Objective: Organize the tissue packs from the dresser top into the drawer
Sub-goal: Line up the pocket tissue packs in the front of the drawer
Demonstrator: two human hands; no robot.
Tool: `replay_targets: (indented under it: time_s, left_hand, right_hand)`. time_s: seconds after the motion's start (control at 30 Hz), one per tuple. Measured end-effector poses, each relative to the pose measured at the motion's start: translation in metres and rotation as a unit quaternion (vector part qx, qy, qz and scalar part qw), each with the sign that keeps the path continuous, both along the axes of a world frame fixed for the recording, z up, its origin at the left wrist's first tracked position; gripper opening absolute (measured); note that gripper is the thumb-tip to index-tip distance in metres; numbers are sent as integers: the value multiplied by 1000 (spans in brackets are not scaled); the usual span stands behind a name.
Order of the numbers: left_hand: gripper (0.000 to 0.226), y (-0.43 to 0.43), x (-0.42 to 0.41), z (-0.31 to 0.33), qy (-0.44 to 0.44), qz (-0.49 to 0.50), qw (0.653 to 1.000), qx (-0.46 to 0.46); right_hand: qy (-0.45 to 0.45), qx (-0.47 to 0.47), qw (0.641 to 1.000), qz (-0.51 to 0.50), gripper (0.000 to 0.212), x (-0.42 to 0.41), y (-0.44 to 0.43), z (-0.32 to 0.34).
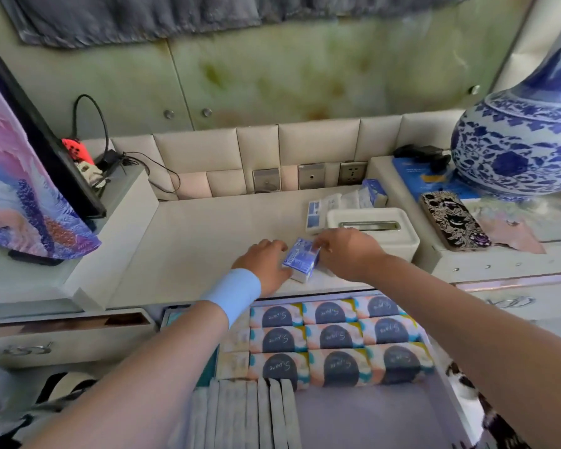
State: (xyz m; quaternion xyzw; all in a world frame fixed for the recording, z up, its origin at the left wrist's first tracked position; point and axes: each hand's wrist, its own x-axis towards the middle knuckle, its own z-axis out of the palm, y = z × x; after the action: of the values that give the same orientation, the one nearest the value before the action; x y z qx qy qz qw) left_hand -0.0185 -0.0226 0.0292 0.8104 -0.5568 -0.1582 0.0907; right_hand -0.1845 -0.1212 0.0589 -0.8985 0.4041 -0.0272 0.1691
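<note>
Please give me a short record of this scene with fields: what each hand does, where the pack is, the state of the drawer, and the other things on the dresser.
left hand: against the left side of the blue tissue pack; grip unclear
right hand: fingers curled on the pack's right end
pack location: on the dresser top, near its front edge
drawer: open; rows of patterned packs at the back, bare floor at front right
other packs: behind the white tissue box
nearby: vase, phone
</note>
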Motion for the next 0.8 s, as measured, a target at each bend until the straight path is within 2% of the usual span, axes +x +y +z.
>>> replay_targets:
  time_s: [0.13, 0.27, 0.37, 0.47, 0.53, 0.67, 0.8]
  left_hand:
    - [47, -71, 0, 15, -4, 4, 999, -49]
    - [39, -142, 0, 18, -10, -14, 997, -74]
    - [39, -187, 4, 7, 0, -30, 998, -53]
    - [43, -217, 11, -9, -13, -59, 998, 5]
    - [47, -229, 19, -21, -11, -69, 997, 42]
    - [55, -235, 32, -43, 20, -63, 996, 66]
    - [59, -226, 46, -53, 111, -23, 993, 24]
  right_hand:
    - [-32, -36, 998, -38, 30, 1, -65, 6]
    - [9, -30, 995, -97, 37, 8, -129, -2]
    - [54, -1, 988, -146, 40, 18, -172, -15]
    - [146, 62, 978, -138, 46, 31, -202, -24]
    - [170, 101, 971, -136, 50, 35, -212, -25]
    - [113, 129, 975, -142, 54, 48, -221, -36]
    - [-19, 155, 981, -117, 38, 79, -212, -42]
